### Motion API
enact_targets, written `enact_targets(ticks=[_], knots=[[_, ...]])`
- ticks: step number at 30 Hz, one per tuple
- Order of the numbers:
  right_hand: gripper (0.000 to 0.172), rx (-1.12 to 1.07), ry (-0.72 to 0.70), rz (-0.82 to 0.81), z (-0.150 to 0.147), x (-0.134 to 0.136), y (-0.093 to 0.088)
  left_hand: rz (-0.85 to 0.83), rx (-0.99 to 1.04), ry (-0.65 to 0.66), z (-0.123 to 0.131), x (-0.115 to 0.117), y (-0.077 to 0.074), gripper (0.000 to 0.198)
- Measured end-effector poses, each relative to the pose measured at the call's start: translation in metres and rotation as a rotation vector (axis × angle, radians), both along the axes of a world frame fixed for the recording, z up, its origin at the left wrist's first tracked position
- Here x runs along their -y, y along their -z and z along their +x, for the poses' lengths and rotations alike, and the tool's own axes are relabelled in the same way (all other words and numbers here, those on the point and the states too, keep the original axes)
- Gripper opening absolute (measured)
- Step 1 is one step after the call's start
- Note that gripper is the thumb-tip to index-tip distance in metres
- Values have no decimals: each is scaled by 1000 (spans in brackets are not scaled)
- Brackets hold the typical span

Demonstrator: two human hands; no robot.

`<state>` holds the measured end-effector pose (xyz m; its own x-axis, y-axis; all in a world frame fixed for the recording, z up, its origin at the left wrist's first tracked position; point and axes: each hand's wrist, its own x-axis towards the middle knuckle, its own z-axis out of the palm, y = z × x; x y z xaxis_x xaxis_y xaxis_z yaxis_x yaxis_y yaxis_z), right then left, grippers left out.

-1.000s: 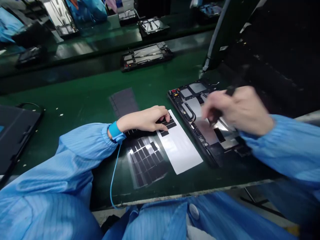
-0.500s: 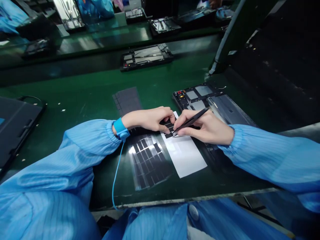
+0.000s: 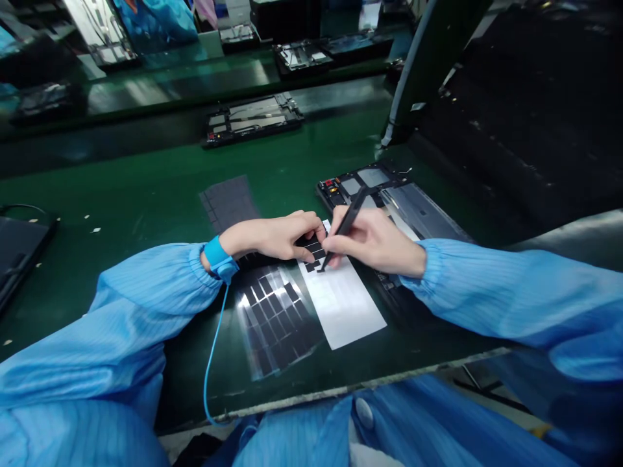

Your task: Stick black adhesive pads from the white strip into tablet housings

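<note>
1. Your right hand [image 3: 377,241] grasped a slim black pointed tool [image 3: 351,213], tip down at a small black piece on the white sheet [image 3: 348,308].
2. Your left hand [image 3: 285,235] gripped nothing visible; its bent fingers rested over the sheet's far end, thumb apart from index, beside rows of black strips [image 3: 311,245].
3. White sheet lay on the green bench [image 3: 160,175], between a clear film with dark rectangles [image 3: 280,324] and an opened device [image 3: 374,176].
4. Your right hand and forearm partly hid the device.
</note>
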<state>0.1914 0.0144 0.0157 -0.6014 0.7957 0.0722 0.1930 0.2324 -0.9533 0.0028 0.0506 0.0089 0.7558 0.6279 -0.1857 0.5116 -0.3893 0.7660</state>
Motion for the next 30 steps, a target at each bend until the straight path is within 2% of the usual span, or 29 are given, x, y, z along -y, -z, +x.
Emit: enact_targets(ticks=[2,5,7,10,13,17,21,25,30], knots=[[27,-41,82,-64,10,3,-8,-11,-3,-38,-1,1,-2,27],[28,-38,241,19,27,7,-13,5,-2,-50,0,7,-6,27],[27,-58,375,86,37,8,-7,102,6,-49,5,15,-7,24],[27,-83,516,162,42,9,5,315,126,-125,20,32,-2,20],[27,-48,510,217,40,10,13,431,288,-134,35,43,10,26],[24,-12,472,256,38,10,13,382,353,-157,42,43,22,33],[22,4,440,299,38,8,14,275,355,-216,40,39,22,32],[20,58,422,342,38,6,16,247,358,-202,39,40,20,32],[20,144,364,512,37,8,16,236,360,-170,36,41,20,39]])
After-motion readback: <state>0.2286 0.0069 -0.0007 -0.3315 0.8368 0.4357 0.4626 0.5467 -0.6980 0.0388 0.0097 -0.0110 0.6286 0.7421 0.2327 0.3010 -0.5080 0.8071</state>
